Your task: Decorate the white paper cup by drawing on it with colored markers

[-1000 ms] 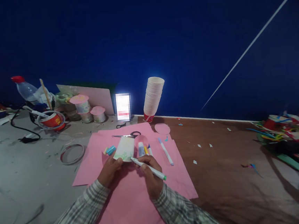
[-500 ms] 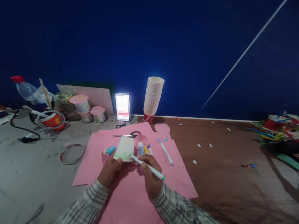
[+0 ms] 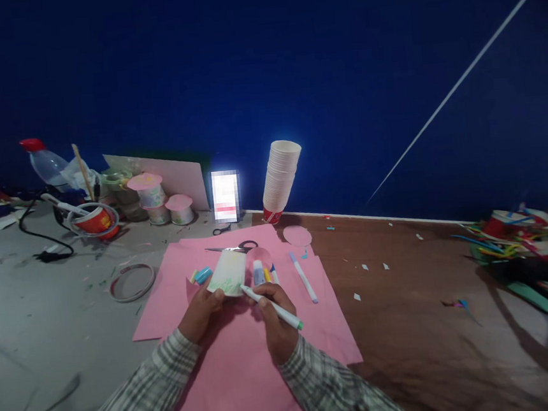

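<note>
My left hand [image 3: 205, 310] is closed on the lower left of a white paper cup [image 3: 229, 270], tilted, with green strokes near its near edge and faint yellow farther up. In my right hand [image 3: 275, 320] is a white marker [image 3: 278, 310] with a green end; its tip is at the cup's lower right corner. Both hands are above pink paper sheets [image 3: 235, 369]. Just beyond the cup lie scissors [image 3: 245, 246]. A glue stick [image 3: 259, 272] and a yellow marker [image 3: 267, 275] sit right of the cup, and a blue cap-like piece [image 3: 204, 275] left of it.
A tall stack of paper cups [image 3: 282, 176] leans near the wall. Pink-topped decorated cups [image 3: 179, 208] stand at the back left, with a tape roll [image 3: 132, 282] nearer. Another marker [image 3: 304, 278] and a pink paper disc [image 3: 298, 236] lie to the right. Paper scraps dot the brown table [image 3: 399, 322].
The marker tip has shifted very slightly at the cup's lower right corner. The cup and both hands are otherwise nearly still.
</note>
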The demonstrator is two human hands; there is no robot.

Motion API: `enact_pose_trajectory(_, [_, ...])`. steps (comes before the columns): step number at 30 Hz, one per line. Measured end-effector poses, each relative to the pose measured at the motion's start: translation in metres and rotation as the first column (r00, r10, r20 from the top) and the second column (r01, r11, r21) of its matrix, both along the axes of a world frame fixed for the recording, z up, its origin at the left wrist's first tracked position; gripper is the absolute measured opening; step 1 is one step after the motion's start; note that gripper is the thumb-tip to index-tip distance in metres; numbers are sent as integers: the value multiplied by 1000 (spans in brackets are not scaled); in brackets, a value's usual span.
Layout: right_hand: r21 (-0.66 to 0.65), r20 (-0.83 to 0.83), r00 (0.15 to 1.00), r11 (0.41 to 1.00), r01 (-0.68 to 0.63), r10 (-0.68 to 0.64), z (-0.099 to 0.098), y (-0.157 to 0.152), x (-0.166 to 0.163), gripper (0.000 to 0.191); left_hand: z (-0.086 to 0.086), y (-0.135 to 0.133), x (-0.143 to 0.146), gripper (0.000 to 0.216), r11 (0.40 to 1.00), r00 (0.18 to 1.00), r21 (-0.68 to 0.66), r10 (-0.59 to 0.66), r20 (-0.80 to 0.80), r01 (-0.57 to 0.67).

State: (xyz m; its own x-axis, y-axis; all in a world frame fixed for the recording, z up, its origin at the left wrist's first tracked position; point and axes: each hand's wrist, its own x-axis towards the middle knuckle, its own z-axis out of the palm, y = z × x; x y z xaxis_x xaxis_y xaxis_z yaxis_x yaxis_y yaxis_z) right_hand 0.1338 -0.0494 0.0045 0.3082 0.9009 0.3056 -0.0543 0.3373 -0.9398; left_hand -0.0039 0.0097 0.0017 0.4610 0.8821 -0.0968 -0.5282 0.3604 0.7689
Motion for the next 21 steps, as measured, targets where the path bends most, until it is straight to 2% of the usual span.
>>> enact_pose_trajectory(5, [10,-22,1000,1000,-12,12,3,-1,0,17,5,-1,0,51,1000,1000,1,-16,1,16])
enact_pose_trajectory(11, [-6,-45,999,1000,-9,9,2,0,0,16,0,0,1,51,1000,1000,1,5,-1,-5])
enact_pose_trajectory(17, [4,-119,989,996,-86,86,2,-2,-1,16,1,0,1,51,1000,1000,6,-10,-3,10])
enact_pose_trajectory(21, [-14,-114,993,999,-36,34,1,0,0,17,2,1,-1,51,1000,999,8,-27,-27,27])
